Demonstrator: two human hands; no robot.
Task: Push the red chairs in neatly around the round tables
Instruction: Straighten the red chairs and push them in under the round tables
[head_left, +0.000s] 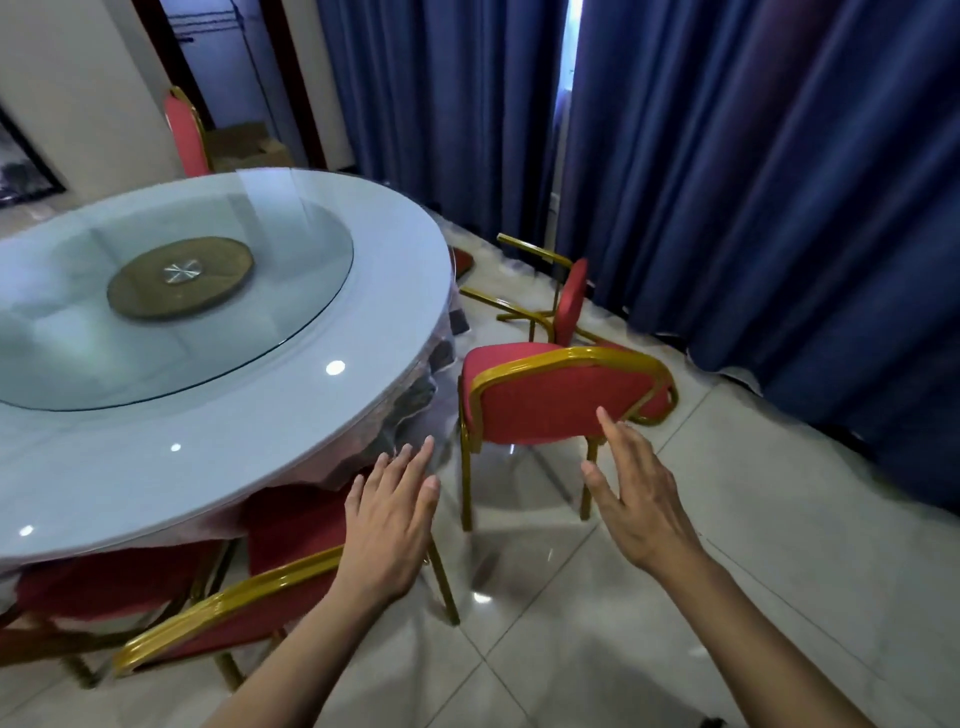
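A round table (322, 415) with a white top and a glass turntable fills the left of the head view. A red chair with a gold frame (550, 400) stands off the table's right edge, its back towards me. My right hand (639, 493) hovers open just below that backrest, fingertips almost at it. My left hand (395, 514) is open in the air between that chair and a nearer red chair (244, 608), which is tucked under the table's front edge. Another red chair (569, 301) lies tipped over on the floor by the curtain.
Dark blue curtains (753, 182) hang along the right and back. One more red chair (184, 135) stands behind the table near a doorway with a cardboard box (249, 145). Glossy floor tiles (597, 623) spread to my right.
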